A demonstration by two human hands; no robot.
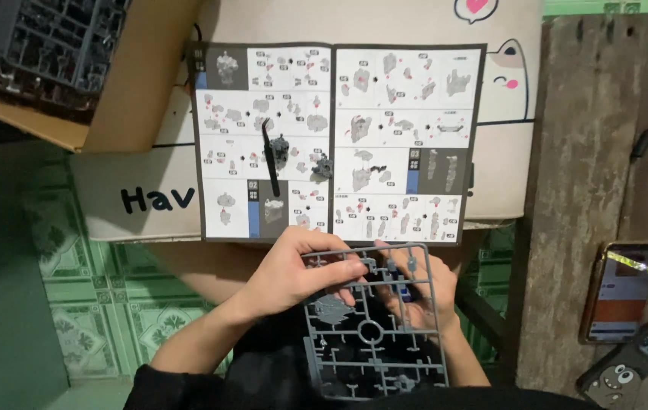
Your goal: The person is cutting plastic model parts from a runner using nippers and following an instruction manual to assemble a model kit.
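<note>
Matt grey plastic sprue [373, 334] at lower centre. Smooth printed paper booklet [339, 140] above it. Plain brown cardboard box [138, 83] at upper left. Rough, weathered wood plank [582, 190] at right, bearing a glossy-screened phone [618, 292].

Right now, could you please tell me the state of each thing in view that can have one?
Instruction booklet: open flat, two pages showing.
Grey parts frame: held in both hands, most parts attached.
Left hand: gripping the frame's upper edge.
Right hand: under the frame, mostly hidden.
Cardboard box: open, frames inside.
Phone: screen lit.
Second phone: face down.
</note>
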